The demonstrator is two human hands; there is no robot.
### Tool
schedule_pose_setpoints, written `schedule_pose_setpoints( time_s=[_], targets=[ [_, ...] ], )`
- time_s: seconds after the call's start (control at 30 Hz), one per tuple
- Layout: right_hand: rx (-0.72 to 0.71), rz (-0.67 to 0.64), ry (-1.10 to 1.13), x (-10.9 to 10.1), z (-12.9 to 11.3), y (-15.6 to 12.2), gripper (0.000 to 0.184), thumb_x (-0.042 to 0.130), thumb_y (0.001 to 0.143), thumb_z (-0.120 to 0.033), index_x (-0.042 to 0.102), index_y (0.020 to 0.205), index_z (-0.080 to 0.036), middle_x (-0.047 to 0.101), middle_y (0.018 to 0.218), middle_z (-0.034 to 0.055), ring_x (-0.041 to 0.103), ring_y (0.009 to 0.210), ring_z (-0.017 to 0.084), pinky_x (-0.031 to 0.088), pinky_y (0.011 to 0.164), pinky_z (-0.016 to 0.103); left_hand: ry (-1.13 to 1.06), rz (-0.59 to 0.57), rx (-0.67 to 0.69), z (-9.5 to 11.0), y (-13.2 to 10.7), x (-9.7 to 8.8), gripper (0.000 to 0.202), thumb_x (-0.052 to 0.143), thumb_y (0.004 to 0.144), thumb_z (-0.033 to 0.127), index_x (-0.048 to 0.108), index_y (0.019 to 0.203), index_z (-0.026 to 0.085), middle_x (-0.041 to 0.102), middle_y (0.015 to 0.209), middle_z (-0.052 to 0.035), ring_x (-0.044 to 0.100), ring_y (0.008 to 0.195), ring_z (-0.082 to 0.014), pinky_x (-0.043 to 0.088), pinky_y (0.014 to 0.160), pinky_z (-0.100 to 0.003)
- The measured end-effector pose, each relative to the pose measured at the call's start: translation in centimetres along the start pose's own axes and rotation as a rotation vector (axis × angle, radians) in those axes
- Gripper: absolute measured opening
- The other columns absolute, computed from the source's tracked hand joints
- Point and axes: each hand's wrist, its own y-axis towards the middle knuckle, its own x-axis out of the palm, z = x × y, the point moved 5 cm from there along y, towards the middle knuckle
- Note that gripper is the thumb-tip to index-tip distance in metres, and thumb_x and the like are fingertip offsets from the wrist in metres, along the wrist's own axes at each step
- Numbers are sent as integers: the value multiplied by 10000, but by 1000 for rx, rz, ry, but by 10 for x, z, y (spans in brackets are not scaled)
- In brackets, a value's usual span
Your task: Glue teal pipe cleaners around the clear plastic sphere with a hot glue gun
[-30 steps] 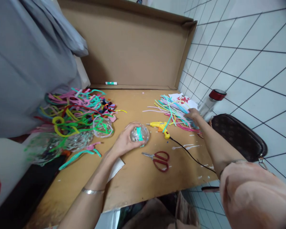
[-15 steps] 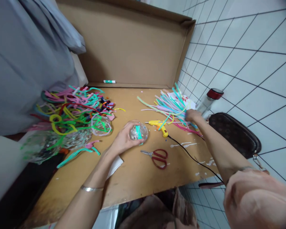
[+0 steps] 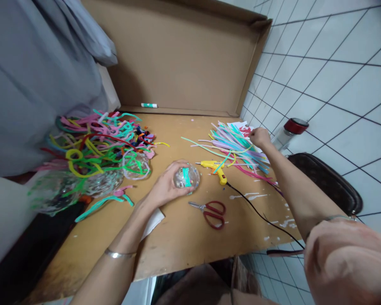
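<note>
My left hand (image 3: 169,184) is wrapped round a small clear round container (image 3: 192,169) just above or on the table, with a teal strip (image 3: 186,177) across it. My right hand (image 3: 260,138) is closed at the far right end of a bundle of fuzzy pipe cleaners (image 3: 231,142) in pale green, teal, lilac and pink. Whatever its fingers pinch is hidden. A yellow glue gun (image 3: 220,173) lies between the hands, its nozzle pointing at the container. Nearer me are red-handled scissors (image 3: 214,208).
A tangled heap of coloured pipe cleaners (image 3: 92,135) and more clear plastic pieces (image 3: 55,190) cover the left side. Cardboard (image 3: 184,59) stands behind, with a glue stick (image 3: 149,105) at its foot. A red-lidded jar (image 3: 295,126), dark pouch (image 3: 327,178) and black cord (image 3: 257,214) are at right.
My right hand has moved up and back from among the pipe cleaners to just beyond their far edge. The bundle has settled flatter. My left hand keeps its hold on the container.
</note>
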Motion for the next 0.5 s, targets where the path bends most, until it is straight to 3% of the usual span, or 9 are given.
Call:
schedule_pose_setpoints(
  time_s=[0.3,0.4,0.5],
  targets=[
    [77,-77,108,38,-1,-2,238,673,781,-230,747,989,-142,720,1079,155,653,1000,266,486,800,326,-49,20,20,-5,-1,3,582,796,689,362,523,1177,201,578,1295,-130,547,1251,-286,417,1086,-456],
    [76,27,197,30,2,-3,231,589,833,-174,753,987,-118,725,1043,178,664,948,235,462,754,301,-45,12,6,-5,0,4,581,798,683,351,525,1178,214,573,1308,-125,550,1246,-287,414,1085,-459],
    [41,226,314,3,3,4,399,367,921,-139,674,1128,10,702,1033,264,656,811,179,433,657,284,-39,9,2,-4,0,3,577,802,685,351,527,1176,222,576,1310,-119,545,1251,-288,408,1088,-464]
  ],
)
